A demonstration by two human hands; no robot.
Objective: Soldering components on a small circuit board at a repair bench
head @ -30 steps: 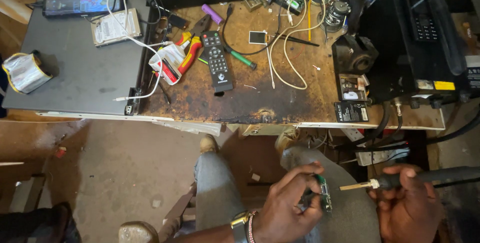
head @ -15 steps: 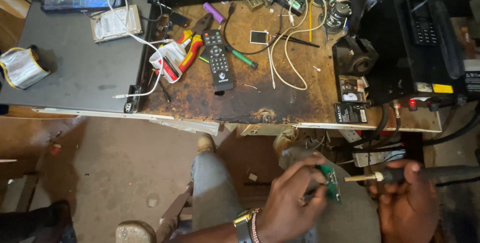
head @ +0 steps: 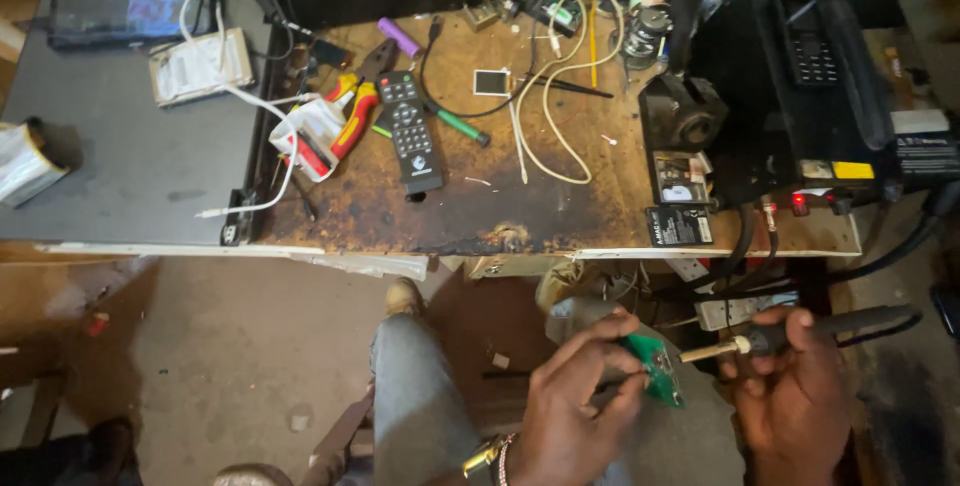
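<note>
1. Green circuit board (head: 658,366) sits low in the view, over the person's lap, below the front edge of the workbench (head: 480,216); it's pinched between thumb and fingertips of the left hand (head: 580,411), fingers closed tight on its left edge
2. Right hand (head: 790,401) is wrapped fully around the handle of a soldering iron (head: 790,334); the tip points left and ends just beside the board's upper right edge, touching or a hair off, can't tell which
3. Risk: board is held freehand with no support under it, so pressure from the tip could twist it in the pinch or push it out of the fingers
4. Risk: left fingertips are close to the tip; a slip of either hand likely puts hot metal on skin or on the trouser leg underneath
5. Risk: the iron's cable (head: 900,246) runs up to the right toward the black unit (head: 800,96) on the bench; a snag there could tug the tip off its spot
6. Hard to make out: components and pads on the board are too small to read, most of its face is hidden by the fingers
7. Cut off: both wrists run out at the bottom edge; wristwatch (head: 485,458) only partly shows
8. On the bench, well apart from the hands: black remote control (head: 410,131), red-handled pliers (head: 355,111), loops of white wire (head: 545,116)
</note>
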